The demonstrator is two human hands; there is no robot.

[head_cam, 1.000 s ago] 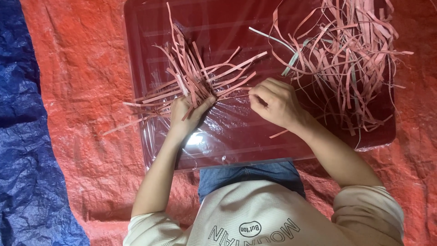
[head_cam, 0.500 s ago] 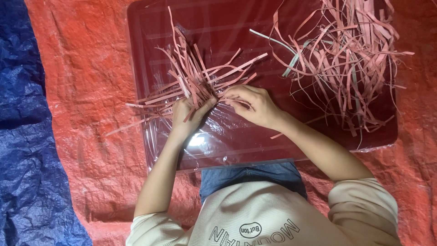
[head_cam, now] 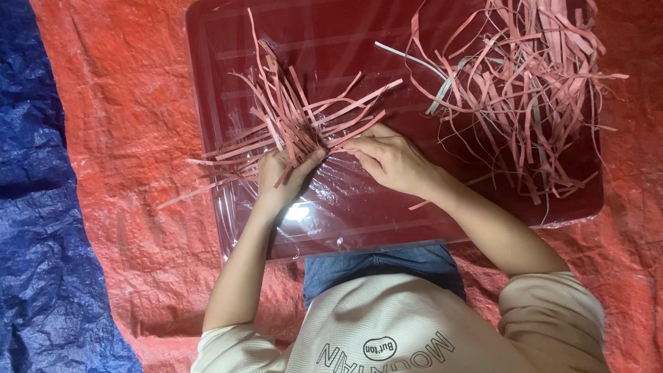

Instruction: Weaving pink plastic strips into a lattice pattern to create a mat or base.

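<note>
A fan-shaped bundle of pink strips [head_cam: 290, 124] lies on a dark red board wrapped in clear plastic [head_cam: 359, 207]. My left hand [head_cam: 280, 176] pinches the bundle where the strips cross, thumb on top. My right hand [head_cam: 390, 160] rests just to its right, fingers curled and fingertips touching the same crossing point, apparently holding a strip end there. A loose heap of pink strips [head_cam: 525, 90], with a few pale green ones mixed in, sits at the board's far right, apart from both hands.
The board lies on an orange-red tarp [head_cam: 117, 138]. A blue tarp [head_cam: 34, 242] covers the left edge. My cream shirt [head_cam: 387, 331] and blue trousers [head_cam: 376, 266] fill the bottom of the view.
My right hand has moved left from the board's middle to meet my left hand at the bundle. The left hand has kept its grip in place.
</note>
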